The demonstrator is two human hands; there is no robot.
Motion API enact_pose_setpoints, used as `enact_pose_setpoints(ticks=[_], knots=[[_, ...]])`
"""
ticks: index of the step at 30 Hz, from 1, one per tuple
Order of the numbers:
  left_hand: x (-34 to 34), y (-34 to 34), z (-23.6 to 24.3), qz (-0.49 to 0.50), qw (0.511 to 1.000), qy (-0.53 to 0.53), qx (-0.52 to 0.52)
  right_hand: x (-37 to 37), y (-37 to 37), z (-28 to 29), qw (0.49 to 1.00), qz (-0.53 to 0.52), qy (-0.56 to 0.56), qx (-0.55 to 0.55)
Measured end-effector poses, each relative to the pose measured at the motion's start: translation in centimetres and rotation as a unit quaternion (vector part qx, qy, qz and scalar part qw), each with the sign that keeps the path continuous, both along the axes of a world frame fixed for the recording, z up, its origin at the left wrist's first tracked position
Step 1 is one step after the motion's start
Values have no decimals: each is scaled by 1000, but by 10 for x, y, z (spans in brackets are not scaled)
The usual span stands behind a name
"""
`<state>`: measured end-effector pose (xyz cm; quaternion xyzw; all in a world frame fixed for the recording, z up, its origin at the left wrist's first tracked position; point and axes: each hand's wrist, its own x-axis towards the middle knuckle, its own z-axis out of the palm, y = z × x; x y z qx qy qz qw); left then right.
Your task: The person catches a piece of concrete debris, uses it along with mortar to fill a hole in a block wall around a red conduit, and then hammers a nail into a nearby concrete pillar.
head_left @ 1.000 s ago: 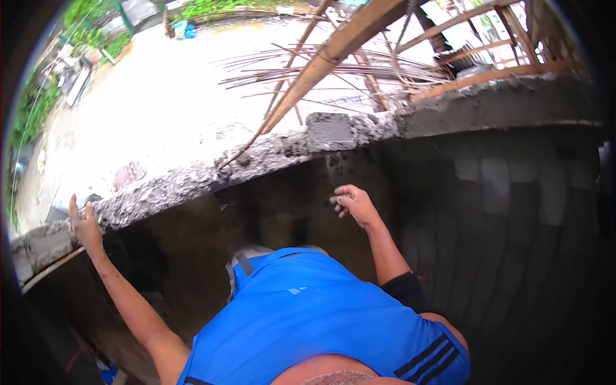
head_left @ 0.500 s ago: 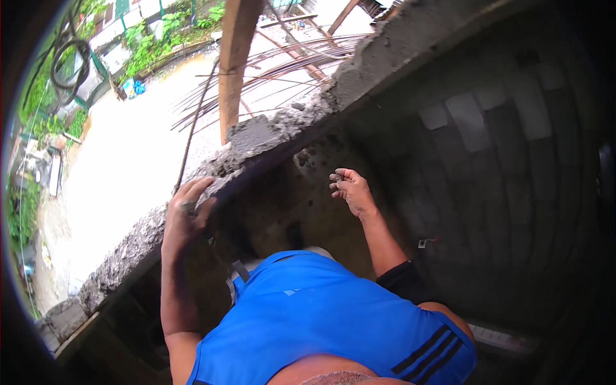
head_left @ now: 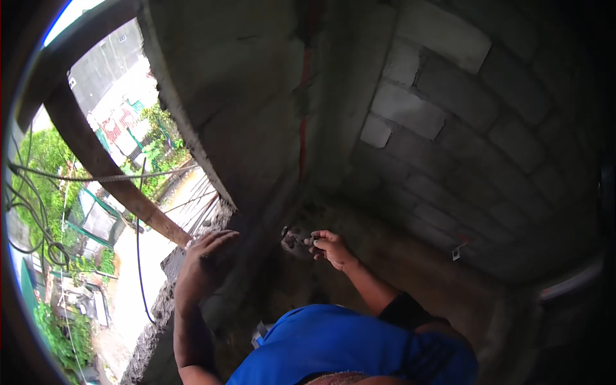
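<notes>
My left hand (head_left: 204, 260) reaches up at the rough, crumbly concrete ledge (head_left: 142, 350), fingers extended and slightly bent, next to the foot of a timber brace (head_left: 119, 186); whether it touches the ledge is unclear. My right hand (head_left: 326, 247) is raised right of it, fingers curled together over something small and dark that I cannot make out. Just beyond its fingertips, dark lumps of debris (head_left: 292, 240) show on the shadowed surface below. My torso in a blue shirt fills the bottom of the view.
A plastered wall (head_left: 244, 83) with a vertical red strip (head_left: 303, 141) meets a grey block wall (head_left: 462, 109) carrying a small box (head_left: 457, 251). Left, looped cables (head_left: 38, 234) hang across the opening, above a sunlit yard (head_left: 112, 301) with rebar (head_left: 199, 208) and plants.
The view has swung from the yard toward the inside corner. My left hand has moved rightward from the far left toward my right hand, which stays raised with curled fingers, now lower in the picture.
</notes>
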<state>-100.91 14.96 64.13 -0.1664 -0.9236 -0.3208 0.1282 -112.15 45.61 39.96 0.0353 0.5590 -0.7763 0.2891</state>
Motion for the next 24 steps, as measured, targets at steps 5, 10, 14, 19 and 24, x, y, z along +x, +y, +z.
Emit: enact_pose_setpoints(ticks=[5, 10, 14, 19, 24], knots=[[-46, 22, 70, 42, 995, 84, -34, -43, 67, -1, 997, -59, -1, -42], [-113, 20, 128, 27, 982, 183, -35, -101, 108, -1, 986, -159, 4, -47], [-115, -2, 161, 192, 895, 326, -236, -146, 114, 32, 980, -141, 41, -136], [-104, -40, 143, -1, 960, 198, -196, -203, 142, 16, 988, -118, 27, -100], [-67, -14, 60, 194, 976, 43, -88, -256, 158, -78, 992, -55, 2, 114]])
